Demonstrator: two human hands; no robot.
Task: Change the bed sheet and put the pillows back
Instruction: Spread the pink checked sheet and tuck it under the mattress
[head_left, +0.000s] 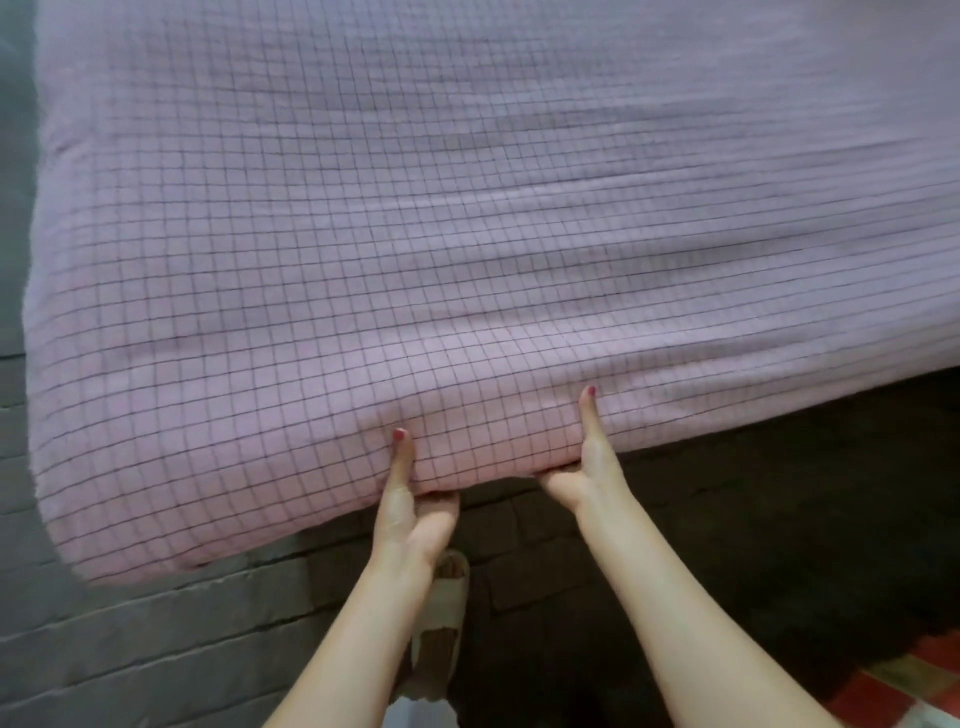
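Pink grid-checked bed sheet (415, 234) spread over the whole bed, wrinkled toward the near edge. Left hand (408, 501) pinching the sheet at that near edge, thumb on top, fingers curled beneath. Sandalled foot (441, 608) on grey brick floor (130, 649) below. Right hand (582, 467) gripping likewise, just beside.

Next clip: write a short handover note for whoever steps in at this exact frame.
Left hand and right hand both grip the near edge of the pink checked sheet, thumbs on top, fingers curled underneath.
The sheet covers the whole mattress in view, with a few creases.
Done: sheet spread over the bed.
Left: tuck this edge, smooth it, return the pillows; none are in view.
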